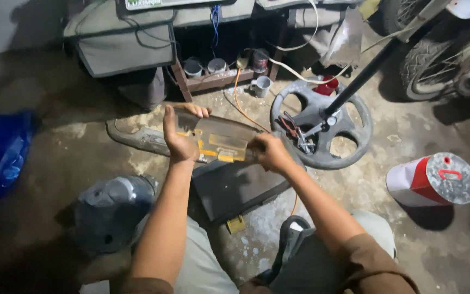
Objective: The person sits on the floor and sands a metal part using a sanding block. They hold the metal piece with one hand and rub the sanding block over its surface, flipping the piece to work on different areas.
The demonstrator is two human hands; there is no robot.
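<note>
Left hand point(179, 142) wrapped over the left end of a flat, translucent yellowish-brown plastic panel point(216, 139), fingers point(198, 110) curled behind its upper edge and thumb on the near face. Right hand point(270, 152) clamped on the panel's right end, panel held between both hands above a dark flat slab point(235, 188) on the concrete floor point(452, 239). Grey round spoked base point(349, 139) just beyond the right hand, red-and-white metal can point(433, 179) well apart on its side.

Light was dim and warm, brightest at the middle of the concrete floor point(365, 190) and fading to near black at the left edge and near corners. The tin can point(433, 179) on the right cast a soft shadow. The picture was slightly soft, grainy in the dark parts.
</note>
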